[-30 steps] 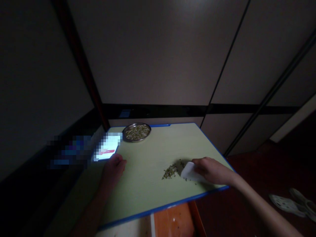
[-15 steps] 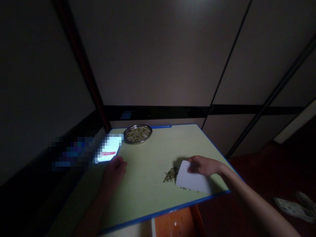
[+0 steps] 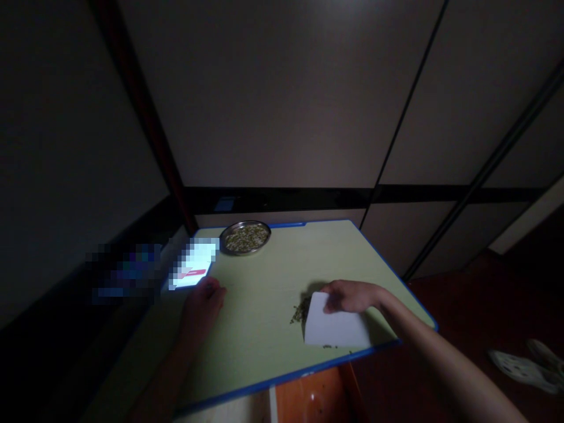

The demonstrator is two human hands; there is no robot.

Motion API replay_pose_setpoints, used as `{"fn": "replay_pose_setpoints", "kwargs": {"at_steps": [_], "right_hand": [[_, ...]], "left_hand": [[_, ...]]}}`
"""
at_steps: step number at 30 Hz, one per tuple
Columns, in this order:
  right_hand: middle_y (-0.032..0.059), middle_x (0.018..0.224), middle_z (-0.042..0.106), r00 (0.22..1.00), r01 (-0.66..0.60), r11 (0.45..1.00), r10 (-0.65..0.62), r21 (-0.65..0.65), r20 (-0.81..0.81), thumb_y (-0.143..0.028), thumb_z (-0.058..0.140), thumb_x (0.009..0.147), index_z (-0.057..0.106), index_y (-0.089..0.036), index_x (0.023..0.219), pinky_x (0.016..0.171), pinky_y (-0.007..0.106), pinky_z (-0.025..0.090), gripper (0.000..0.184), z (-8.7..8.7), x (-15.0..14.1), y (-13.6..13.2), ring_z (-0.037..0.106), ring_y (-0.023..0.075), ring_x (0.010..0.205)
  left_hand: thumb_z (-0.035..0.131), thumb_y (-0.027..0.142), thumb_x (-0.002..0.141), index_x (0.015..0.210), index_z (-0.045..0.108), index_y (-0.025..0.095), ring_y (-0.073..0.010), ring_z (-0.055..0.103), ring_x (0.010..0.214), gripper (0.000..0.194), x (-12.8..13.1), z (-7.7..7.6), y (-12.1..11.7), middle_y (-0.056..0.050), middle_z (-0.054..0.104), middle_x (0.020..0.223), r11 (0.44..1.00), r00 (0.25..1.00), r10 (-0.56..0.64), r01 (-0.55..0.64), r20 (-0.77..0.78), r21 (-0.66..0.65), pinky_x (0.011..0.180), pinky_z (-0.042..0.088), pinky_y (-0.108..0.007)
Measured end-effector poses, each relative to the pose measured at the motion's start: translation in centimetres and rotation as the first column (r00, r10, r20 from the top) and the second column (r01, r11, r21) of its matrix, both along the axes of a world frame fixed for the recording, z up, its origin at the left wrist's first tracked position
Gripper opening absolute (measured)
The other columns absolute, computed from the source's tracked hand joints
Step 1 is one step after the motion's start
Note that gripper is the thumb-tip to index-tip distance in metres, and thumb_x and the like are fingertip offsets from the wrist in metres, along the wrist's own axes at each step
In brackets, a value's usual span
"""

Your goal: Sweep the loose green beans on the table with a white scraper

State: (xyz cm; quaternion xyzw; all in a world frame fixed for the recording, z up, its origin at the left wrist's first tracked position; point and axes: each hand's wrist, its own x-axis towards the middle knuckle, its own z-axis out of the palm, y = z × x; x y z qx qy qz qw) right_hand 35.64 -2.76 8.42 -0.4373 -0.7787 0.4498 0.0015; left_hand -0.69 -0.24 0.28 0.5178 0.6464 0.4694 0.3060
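My right hand (image 3: 350, 296) grips the upper edge of a flat white scraper (image 3: 337, 329), thumb on its face. The scraper leans over the table, its left edge against a pile of small greenish seeds or beans (image 3: 300, 311), partly hidden behind it. A few loose seeds lie along its lower edge near the table's front rim. My left hand (image 3: 205, 302) rests on the left of the table in a loose fist, just below a lit screen (image 3: 194, 264); I see nothing in its fingers. A round metal tray (image 3: 245, 238) holding more greenish seeds stands at the back left.
The pale green table (image 3: 259, 358) has a blue edge. Behind it stand tall cabinet panels (image 3: 282, 106). Under the front edge is an orange surface (image 3: 312, 399). White shoes (image 3: 524, 370) lie on the dark red floor at right.
My right hand has moved the scraper slightly left and toward me, covering more of the seed pile. My left hand and the tray stay in place.
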Motion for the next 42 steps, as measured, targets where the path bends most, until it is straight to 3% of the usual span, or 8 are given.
{"fn": "replay_pose_setpoints", "kwargs": {"at_steps": [15,26,33,38,40,42], "right_hand": [[-0.0016,0.074,0.058,0.99,-0.136,0.982,0.138,-0.131,0.0,-0.025,0.067,0.08,0.063,-0.014,0.09,0.059,0.022,0.04,0.015,-0.6,-2.7,0.7,0.051,0.0103,0.066],[-0.0018,0.075,0.06,0.987,-0.16,0.969,0.156,-0.187,-0.036,-0.023,0.068,0.078,0.063,-0.015,0.088,0.061,0.022,0.041,0.014,-0.1,-3.2,1.0,0.053,0.0106,0.067],[-0.0029,0.07,0.057,0.984,-0.177,0.976,0.173,-0.124,-0.047,-0.022,0.068,0.079,0.063,-0.015,0.083,0.056,0.02,0.038,0.01,0.2,-3.5,0.2,0.05,0.0094,0.064],[0.0001,0.078,0.063,0.986,-0.041,0.998,0.035,-0.039,-0.165,-0.026,0.063,0.081,0.064,-0.015,0.092,0.056,0.021,0.041,0.016,3.0,-2.3,-0.8,0.054,0.0107,0.066],[0.003,0.084,0.065,0.971,0.098,0.995,-0.09,0.028,-0.222,-0.03,0.06,0.083,0.062,-0.015,0.098,0.056,0.022,0.044,0.022,4.4,-0.8,-0.9,0.058,0.0126,0.069],[0.0051,0.085,0.065,0.938,0.27,0.958,-0.239,0.097,-0.251,-0.036,0.059,0.084,0.06,-0.015,0.099,0.053,0.023,0.044,0.026,5.2,1.2,-0.7,0.059,0.0143,0.069]], "left_hand": [[0.055,0.037,0.068,0.071,0.041,0.024,-0.0112,0.04,0.043,0.019,0.3,0.5,-0.4,0.008,0.043,0.047,1.0,1.0,0.002,-0.003,0.009,0.026,0.043,0.031,-0.023],[0.056,0.036,0.068,0.072,0.041,0.024,-0.0108,0.038,0.041,0.019,0.0,0.0,-0.1,0.008,0.044,0.046,0.999,0.999,-0.002,0.001,0.032,0.034,0.042,0.03,-0.023],[0.055,0.036,0.069,0.072,0.041,0.023,-0.0107,0.039,0.042,0.019,0.0,-0.1,-0.1,0.009,0.043,0.047,0.999,1.0,-0.003,0.003,0.008,0.043,0.042,0.03,-0.022],[0.055,0.034,0.067,0.072,0.041,0.023,-0.0099,0.037,0.041,0.018,0.3,0.3,-0.2,0.009,0.042,0.046,0.999,0.998,-0.014,0.01,0.068,0.05,0.04,0.029,-0.022],[0.055,0.033,0.066,0.072,0.041,0.023,-0.0098,0.037,0.041,0.018,0.3,0.3,-0.3,0.01,0.042,0.046,0.998,0.997,-0.009,0.005,0.072,0.055,0.04,0.028,-0.022],[0.055,0.033,0.066,0.072,0.042,0.023,-0.0099,0.038,0.041,0.017,0.3,0.3,-0.3,0.009,0.042,0.046,0.999,0.998,-0.003,0.0,0.059,0.049,0.04,0.029,-0.022]]}}
